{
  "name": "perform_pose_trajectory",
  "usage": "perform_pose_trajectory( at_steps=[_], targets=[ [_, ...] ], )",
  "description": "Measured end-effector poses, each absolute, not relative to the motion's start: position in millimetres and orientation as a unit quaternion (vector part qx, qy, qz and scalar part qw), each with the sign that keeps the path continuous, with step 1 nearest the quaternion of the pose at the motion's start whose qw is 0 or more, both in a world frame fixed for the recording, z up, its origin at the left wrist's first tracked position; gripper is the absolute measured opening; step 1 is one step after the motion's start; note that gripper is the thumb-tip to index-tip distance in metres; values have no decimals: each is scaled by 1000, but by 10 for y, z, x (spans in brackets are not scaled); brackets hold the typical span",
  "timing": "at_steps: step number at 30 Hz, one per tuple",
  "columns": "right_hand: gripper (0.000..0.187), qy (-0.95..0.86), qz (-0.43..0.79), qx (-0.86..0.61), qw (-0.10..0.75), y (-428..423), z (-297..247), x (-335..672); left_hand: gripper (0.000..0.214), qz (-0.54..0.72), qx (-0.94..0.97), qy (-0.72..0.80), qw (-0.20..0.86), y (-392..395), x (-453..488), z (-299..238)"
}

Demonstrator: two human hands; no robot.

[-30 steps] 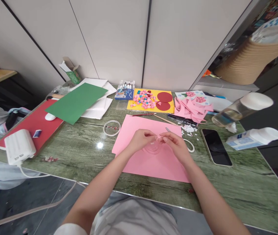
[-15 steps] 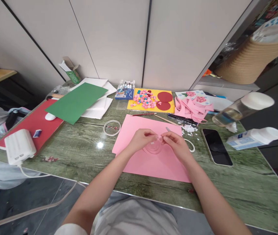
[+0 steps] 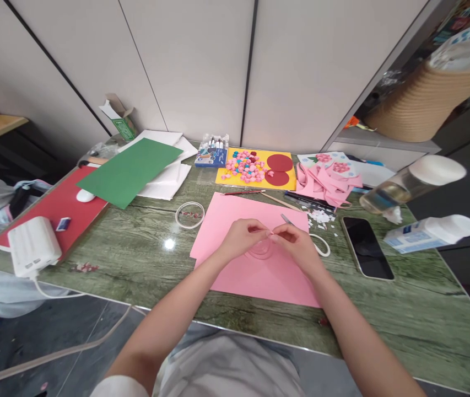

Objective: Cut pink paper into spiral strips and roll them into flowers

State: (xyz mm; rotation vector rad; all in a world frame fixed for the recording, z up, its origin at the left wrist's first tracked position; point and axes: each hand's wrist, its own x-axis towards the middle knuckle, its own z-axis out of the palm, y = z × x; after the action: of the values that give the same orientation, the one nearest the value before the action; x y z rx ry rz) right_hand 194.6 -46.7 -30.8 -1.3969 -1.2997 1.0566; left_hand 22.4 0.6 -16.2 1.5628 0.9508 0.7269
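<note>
Both hands meet over a pink paper sheet [image 3: 235, 275] lying on the green table [image 3: 135, 259]. My left hand [image 3: 241, 238] pinches one end of a small pink paper piece [image 3: 270, 234], fingers closed. My right hand [image 3: 296, 242] pinches the other end and also carries a thin grey tool [image 3: 286, 219] that sticks out behind its fingers. A spiral-cut pink circle [image 3: 260, 251] lies on the sheet just under the hands.
A tape ring [image 3: 189, 214] lies left of the sheet, a phone [image 3: 367, 239] to the right. Behind are a yellow card with small paper rolls [image 3: 251, 165], pink scraps [image 3: 328, 179], green paper [image 3: 129, 171], a marker box [image 3: 211, 151], a jar [image 3: 408, 184], a white bottle [image 3: 428, 232] and a power bank [image 3: 32, 245].
The two hands have drawn slightly closer together over the pink sheet, fingertips now touching at the small pink piece. Nothing else on the table has moved.
</note>
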Motion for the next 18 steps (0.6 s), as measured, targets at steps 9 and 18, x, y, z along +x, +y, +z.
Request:
perform_pose_trajectory(
  at_steps=[9,18],
  targets=[
    [19,-534,444,-555,458,-493,-262,1960,15,315,668,409,536,10,219,-133],
    [18,-532,439,-555,464,-495,-217,1947,15,317,674,409,527,4,208,-119]
  ],
)
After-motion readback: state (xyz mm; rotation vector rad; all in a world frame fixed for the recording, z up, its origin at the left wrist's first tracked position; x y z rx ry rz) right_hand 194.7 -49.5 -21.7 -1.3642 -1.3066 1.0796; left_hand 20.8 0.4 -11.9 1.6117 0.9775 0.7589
